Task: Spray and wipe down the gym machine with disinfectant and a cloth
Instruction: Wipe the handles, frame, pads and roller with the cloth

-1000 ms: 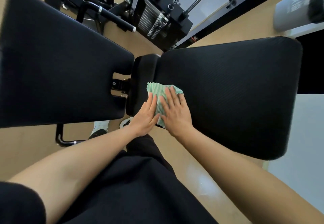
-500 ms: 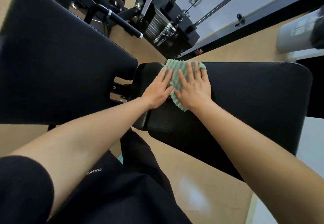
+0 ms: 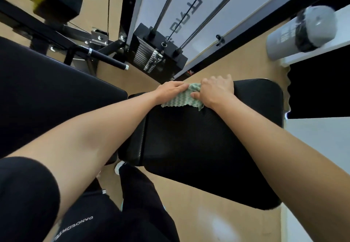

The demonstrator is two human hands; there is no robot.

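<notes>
A green wavy-patterned cloth (image 3: 181,99) lies at the far edge of the black seat pad (image 3: 198,147) of the gym machine. My left hand (image 3: 170,90) rests flat on the cloth's left part with its fingers fairly straight. Beside it, my right hand (image 3: 216,92) covers the cloth's right part. Its thumb presses the cloth, and its fingers curl down over the pad's far edge, out of sight. The cloth bunches up between the two hands. No spray bottle is in view.
The black back pad (image 3: 47,99) fills the left side. Behind the seat stand the weight stack (image 3: 157,59) with guide rods and a cable, and a black handle bar (image 3: 106,59). A grey roll (image 3: 301,33) lies on a white ledge at the upper right. The floor is tan.
Both hands have pushed the cloth across the seat pad from its near side to its far edge. The right hand's fingers, flat before, now bend over that edge.
</notes>
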